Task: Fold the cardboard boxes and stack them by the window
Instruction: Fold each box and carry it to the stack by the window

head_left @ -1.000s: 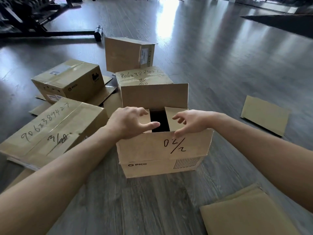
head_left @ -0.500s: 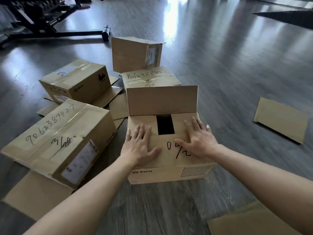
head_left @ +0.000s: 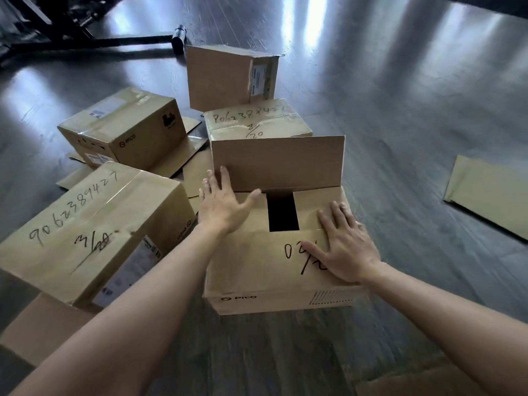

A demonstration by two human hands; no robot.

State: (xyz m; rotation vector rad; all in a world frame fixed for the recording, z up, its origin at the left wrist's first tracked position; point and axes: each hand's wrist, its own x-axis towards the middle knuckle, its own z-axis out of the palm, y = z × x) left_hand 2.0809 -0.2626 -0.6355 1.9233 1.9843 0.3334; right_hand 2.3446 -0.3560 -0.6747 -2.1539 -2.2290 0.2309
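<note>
Cardboard box [head_left: 274, 270] looks light and stiff; flat-fingered left hand [head_left: 223, 207] should take the upright flap [head_left: 277, 164], right hand [head_left: 345, 250] pressing flat.

Daylight is coming in from twelve o'clock, glaring in pale streaks across the glossy floor [head_left: 400, 115]. Motion blur is softening the edges, and wide-angle distortion is bending the outer parts.

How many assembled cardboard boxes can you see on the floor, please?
5: one under both hands, one near left, one far left, one just behind the upright flap, one farthest back. Flat sheets may hide more.
</note>
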